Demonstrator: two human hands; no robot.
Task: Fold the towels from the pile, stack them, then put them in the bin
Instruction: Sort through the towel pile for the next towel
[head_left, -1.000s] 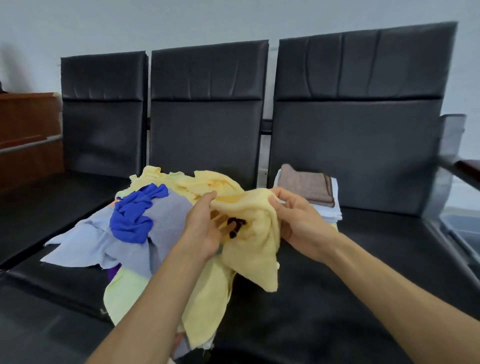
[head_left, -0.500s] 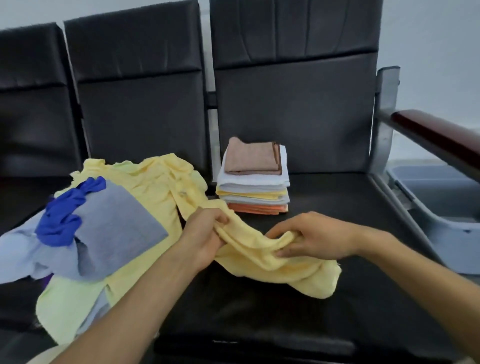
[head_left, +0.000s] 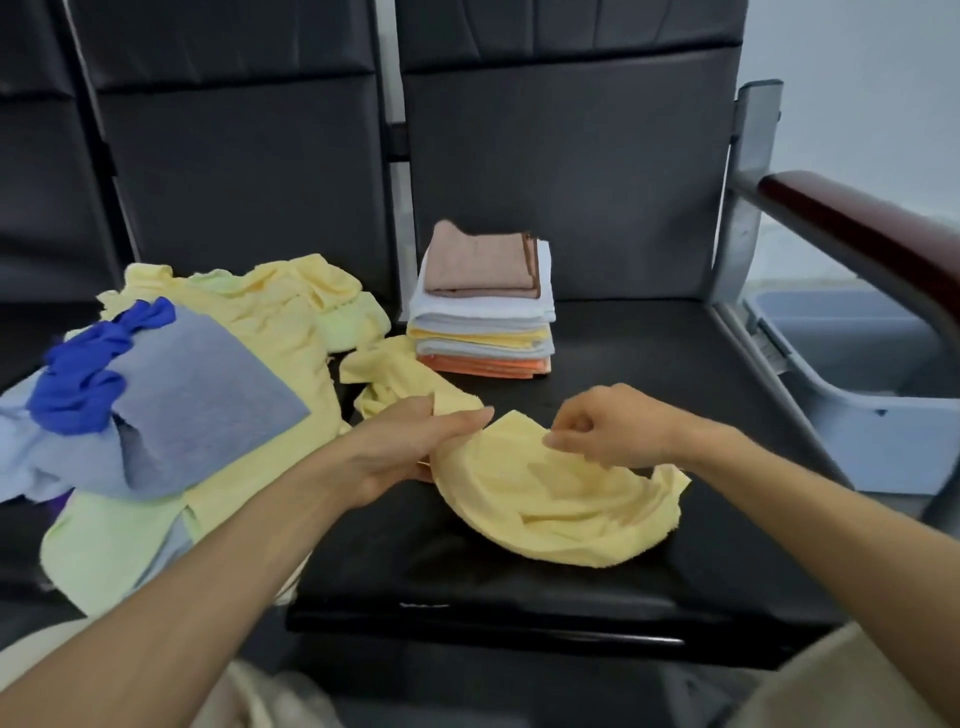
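While left hand (head_left: 410, 441) and right hand (head_left: 613, 426) each pinch the crumpled yellow towel (head_left: 561, 504) between them | step: likely spreading it | next: find corners, pull flat.

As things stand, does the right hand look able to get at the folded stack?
Probably yes: only bare seat lies between the right hand and the folded stack, though it pinches the yellow towel, also held by the left hand.
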